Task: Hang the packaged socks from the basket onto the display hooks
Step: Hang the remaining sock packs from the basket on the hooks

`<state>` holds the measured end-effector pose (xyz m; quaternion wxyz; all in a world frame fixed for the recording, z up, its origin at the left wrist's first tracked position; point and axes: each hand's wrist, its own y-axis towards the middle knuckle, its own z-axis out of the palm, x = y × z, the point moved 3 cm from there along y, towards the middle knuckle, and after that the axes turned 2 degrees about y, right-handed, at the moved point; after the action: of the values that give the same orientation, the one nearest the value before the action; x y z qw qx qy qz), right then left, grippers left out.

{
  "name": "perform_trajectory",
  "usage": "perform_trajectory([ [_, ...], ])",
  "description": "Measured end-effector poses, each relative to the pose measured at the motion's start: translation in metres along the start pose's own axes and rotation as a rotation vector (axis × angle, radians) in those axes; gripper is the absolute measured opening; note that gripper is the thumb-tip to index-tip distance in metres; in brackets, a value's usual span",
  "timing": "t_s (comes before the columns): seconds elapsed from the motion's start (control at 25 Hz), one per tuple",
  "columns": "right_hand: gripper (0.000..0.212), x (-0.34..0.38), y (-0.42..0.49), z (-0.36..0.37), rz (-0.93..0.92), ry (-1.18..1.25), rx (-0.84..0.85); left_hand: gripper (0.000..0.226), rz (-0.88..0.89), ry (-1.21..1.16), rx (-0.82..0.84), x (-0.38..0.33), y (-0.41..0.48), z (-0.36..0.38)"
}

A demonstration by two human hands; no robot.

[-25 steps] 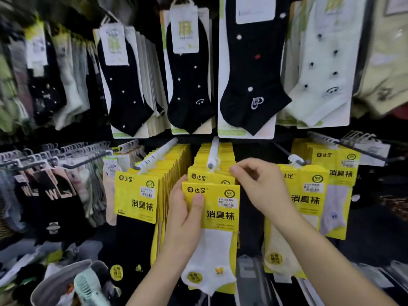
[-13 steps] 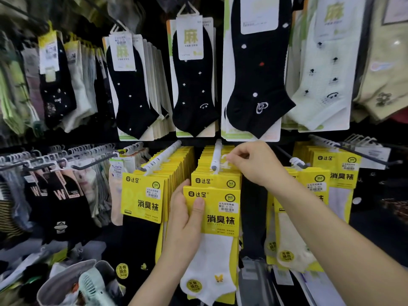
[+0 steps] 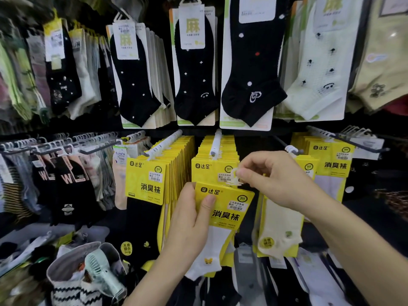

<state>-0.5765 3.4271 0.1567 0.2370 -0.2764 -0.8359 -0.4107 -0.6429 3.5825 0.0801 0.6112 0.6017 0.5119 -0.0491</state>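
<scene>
Lowered from display hook [image 3: 215,143], our right hand [image 3: 273,180] now pinches white hanger tab [image 3: 236,176] atop yellow sock pack [image 3: 229,210]; our left hand [image 3: 187,224] grips pack just below hook, before hung row.

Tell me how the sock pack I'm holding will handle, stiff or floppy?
Probably stiff on top: the yellow sock pack has a flat card header. Its white sock likely flops. Seems light: the left hand holds one edge.
</scene>
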Motion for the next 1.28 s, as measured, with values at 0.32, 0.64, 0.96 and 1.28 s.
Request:
perform_trajectory([
  [0.32,0.013,0.011,-0.012,-0.009,-0.027,0.012,0.012,0.008,0.039,-0.007,0.027,-0.016,-0.004,0.001],
  [0.64,0.013,0.021,-0.016,-0.01,-0.049,-0.053,-0.009,0.009,0.04,-0.03,0.035,-0.023,-0.009,-0.003],
  [0.96,0.014,0.027,-0.019,-0.012,-0.057,-0.102,-0.007,0.013,0.039,-0.055,0.046,-0.025,-0.012,-0.003],
  [1.28,0.019,0.03,-0.022,0.002,-0.06,-0.039,0.004,0.011,0.026,-0.05,0.05,-0.024,-0.016,0.0],
])
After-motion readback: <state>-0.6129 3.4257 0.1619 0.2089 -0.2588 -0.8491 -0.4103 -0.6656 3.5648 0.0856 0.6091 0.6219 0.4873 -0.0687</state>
